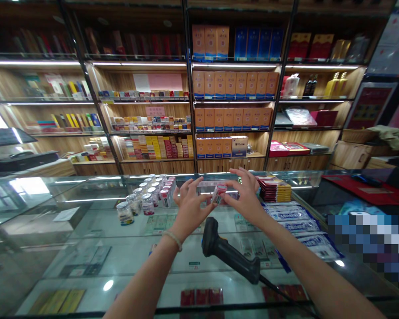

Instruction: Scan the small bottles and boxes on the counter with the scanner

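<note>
Black scanner (234,254) nearside of hands (190,212) in a close pinch on one small container (219,192), jars (148,205) leftward

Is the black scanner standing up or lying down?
Lying down. The black plastic handheld scanner stretches lengthwise over the clear glass counter, its thin black cord trailing from the handle.

Illumination moderate overall. Strip lights (138,64) beneath the shelves (153,165) burn bright; the uppermost row lies in shadow. Glass surface (119,259) carries white glare spots and streaked reflections. Wide-angle stretching toward frame edges. Shelf lettering soft. Pixelated block (375,243) obscures lower right.
</note>
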The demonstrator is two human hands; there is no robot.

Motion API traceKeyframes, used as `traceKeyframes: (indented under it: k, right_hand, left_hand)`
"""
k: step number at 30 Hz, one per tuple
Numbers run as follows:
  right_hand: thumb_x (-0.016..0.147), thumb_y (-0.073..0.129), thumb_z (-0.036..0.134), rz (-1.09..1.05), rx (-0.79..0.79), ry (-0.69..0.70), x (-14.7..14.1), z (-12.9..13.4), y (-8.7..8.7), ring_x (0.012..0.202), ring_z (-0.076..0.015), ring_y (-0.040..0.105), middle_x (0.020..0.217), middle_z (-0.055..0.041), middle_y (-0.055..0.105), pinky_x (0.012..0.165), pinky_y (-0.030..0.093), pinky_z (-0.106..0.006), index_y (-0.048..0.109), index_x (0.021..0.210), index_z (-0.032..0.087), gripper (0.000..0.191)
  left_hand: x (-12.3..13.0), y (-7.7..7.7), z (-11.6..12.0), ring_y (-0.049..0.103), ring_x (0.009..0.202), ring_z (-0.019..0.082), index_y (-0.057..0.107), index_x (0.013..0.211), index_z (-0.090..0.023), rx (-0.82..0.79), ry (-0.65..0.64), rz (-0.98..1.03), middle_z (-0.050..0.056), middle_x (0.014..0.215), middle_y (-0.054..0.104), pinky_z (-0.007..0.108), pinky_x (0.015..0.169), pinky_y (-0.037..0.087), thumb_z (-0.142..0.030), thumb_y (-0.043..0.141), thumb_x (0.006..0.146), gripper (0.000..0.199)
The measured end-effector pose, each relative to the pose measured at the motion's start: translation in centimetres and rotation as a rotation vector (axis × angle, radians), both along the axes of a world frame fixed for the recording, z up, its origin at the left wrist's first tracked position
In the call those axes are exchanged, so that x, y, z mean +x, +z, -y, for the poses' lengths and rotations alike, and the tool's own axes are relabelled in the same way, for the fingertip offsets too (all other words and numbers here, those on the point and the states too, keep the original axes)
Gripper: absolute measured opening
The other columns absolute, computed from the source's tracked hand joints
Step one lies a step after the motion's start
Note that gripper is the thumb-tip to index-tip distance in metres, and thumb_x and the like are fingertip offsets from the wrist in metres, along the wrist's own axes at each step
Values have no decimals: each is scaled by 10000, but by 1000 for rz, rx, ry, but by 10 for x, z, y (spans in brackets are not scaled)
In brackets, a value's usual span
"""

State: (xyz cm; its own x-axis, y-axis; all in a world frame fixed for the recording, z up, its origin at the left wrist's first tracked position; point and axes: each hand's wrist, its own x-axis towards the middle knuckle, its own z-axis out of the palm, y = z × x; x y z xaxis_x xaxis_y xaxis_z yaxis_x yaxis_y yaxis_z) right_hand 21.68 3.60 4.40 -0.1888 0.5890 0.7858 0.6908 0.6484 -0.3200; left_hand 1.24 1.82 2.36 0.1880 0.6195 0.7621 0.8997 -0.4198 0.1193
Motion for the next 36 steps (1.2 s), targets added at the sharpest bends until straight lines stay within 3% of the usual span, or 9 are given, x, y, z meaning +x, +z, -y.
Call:
traceKeyframes:
  k: [5, 22, 28, 36]
  right_hand:
    - [872, 645, 388, 30, 21, -29, 4, -2, -5, 1411, -309, 310, 1440, -52, 511, 1156, 186, -543, 731, 995, 282, 183]
    - [866, 702, 386, 118, 54, -34, 9, -4, -9, 1417, -323, 310, 1415, -51, 535, 1153, 134, -603, 744, 967, 314, 131]
    - [870, 695, 433, 129, 102, -101, 22, -20, 3, 1426, -323, 313, 1445, -75, 496, 1163, 127, -602, 731, 1006, 310, 187]
    - [906, 648, 423, 192, 111, -171, 37, -59, 18, 1434, -301, 304, 1444, -50, 513, 1163, 118, -579, 739, 924, 315, 143]
  left_hand:
    - [-2, 5, 0, 348, 1388, 350, 720, 1141, -371, 66, 11, 11, 73, 1499, 458, 658, 1175, 174, -445, 795, 762, 392]
    - [15, 19, 4, 341, 1422, 340, 766, 870, -321, -16, 7, 1, 22, 1522, 472, 656, 1190, 102, -365, 765, 804, 79]
    - [27, 33, -15, 334, 1429, 344, 776, 854, -307, -81, -23, -19, 33, 1525, 474, 662, 1184, 125, -433, 729, 825, 137]
    - [45, 47, -70, 321, 1448, 341, 781, 843, -310, -131, -37, -65, 27, 1538, 467, 654, 1176, 112, -446, 755, 796, 146]
